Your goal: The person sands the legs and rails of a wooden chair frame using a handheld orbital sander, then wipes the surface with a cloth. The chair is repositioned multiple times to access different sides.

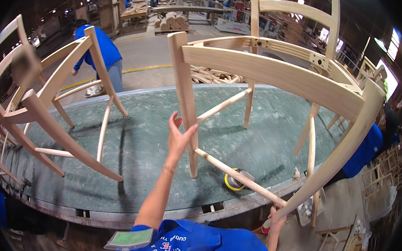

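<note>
A pale, unfinished wooden chair frame (270,72) rises in front of me on the green tabletop, with a wide curved rail between its near legs. My left hand (180,135) is beside the near left leg (186,96); its fingers are spread and the thumb rests at the wood. Lower right, my right hand (276,221) has its fingers closed round the bottom end of the near right leg (339,154), which slants out past the table edge. A round dowel stretcher (239,177) joins these legs low down. Behind it lies a round tool with a yellow rim (234,179).
Another bare chair frame (67,102) stands on the left of the green table (145,187). A person in blue (101,53) bends beyond the table; another blue-clad person (365,148) is at the right. Wooden sticks (214,75) are piled behind the table.
</note>
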Demonstrator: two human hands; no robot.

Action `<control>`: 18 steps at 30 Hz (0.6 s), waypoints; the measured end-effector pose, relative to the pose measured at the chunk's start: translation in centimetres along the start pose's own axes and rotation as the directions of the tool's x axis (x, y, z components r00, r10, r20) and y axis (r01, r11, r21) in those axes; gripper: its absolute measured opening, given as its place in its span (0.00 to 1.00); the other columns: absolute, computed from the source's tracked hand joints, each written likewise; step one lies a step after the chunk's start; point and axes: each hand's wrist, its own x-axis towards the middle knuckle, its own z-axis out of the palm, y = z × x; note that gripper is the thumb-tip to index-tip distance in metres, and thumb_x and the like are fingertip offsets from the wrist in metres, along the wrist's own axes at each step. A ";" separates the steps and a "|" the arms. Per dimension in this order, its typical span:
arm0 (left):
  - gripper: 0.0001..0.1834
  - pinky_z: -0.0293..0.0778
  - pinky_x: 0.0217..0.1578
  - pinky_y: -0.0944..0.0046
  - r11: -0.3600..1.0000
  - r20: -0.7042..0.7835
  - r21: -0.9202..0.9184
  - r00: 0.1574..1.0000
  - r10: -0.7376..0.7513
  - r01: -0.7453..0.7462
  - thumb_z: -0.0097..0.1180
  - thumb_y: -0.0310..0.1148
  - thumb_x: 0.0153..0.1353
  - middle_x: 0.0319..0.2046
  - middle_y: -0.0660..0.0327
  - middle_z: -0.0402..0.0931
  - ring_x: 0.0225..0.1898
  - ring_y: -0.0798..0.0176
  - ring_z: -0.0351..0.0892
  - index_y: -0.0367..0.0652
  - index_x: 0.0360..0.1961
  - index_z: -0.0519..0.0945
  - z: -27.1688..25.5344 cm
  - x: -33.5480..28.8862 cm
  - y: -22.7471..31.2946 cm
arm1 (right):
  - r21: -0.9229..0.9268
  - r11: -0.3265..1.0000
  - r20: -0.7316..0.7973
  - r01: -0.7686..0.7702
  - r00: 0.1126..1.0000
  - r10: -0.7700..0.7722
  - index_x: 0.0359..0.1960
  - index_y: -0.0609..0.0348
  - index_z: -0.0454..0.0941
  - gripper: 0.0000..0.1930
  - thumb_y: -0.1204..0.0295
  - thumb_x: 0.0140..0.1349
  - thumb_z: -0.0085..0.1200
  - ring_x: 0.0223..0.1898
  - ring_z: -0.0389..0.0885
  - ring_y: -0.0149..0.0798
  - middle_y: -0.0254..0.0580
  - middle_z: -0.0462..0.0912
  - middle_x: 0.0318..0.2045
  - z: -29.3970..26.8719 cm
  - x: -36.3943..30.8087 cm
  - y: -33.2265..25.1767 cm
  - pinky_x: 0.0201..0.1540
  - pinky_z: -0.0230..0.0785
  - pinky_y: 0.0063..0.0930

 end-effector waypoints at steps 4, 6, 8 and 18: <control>0.27 0.70 0.44 0.61 0.888 0.292 -0.237 0.900 -0.323 0.395 0.69 0.43 0.52 0.37 0.60 0.78 0.40 0.66 0.75 0.35 0.46 0.77 2.3 2.7 0.3 | -0.119 0.992 0.001 0.044 0.999 -0.045 0.34 0.65 0.71 0.17 0.65 0.55 0.65 0.17 0.70 0.28 0.31 0.70 0.17 -1.5 1.0 2.1 0.21 0.63 0.24; 0.19 0.70 0.38 0.64 0.903 0.281 -0.278 0.927 -0.249 0.327 0.69 0.41 0.52 0.32 0.62 0.79 0.36 0.68 0.75 0.38 0.38 0.81 1.8 1.3 1.4 | -0.046 0.999 0.021 0.016 1.000 -0.016 0.34 0.63 0.72 0.15 0.66 0.56 0.63 0.18 0.71 0.27 0.33 0.72 0.19 -3.1 0.2 2.3 0.22 0.63 0.24; 0.15 0.70 0.36 0.65 0.943 0.277 -0.203 0.939 -0.204 0.265 0.68 0.39 0.53 0.30 0.63 0.80 0.34 0.69 0.75 0.38 0.35 0.83 0.8 0.9 3.4 | -0.021 0.999 0.041 -0.031 0.999 0.032 0.38 0.64 0.74 0.13 0.69 0.57 0.62 0.19 0.71 0.26 0.33 0.74 0.21 -4.4 0.8 1.7 0.22 0.64 0.22; 0.13 0.70 0.31 0.67 0.996 0.242 -0.090 0.970 0.030 -0.009 0.62 0.34 0.52 0.24 0.61 0.76 0.27 0.69 0.75 0.37 0.34 0.75 -1.5 5.3 14.3 | 0.168 0.939 0.279 -0.299 0.928 0.246 0.46 0.59 0.71 0.19 0.61 0.59 0.60 0.19 0.70 0.29 0.34 0.71 0.21 -3.6 2.9 -0.2 0.23 0.67 0.27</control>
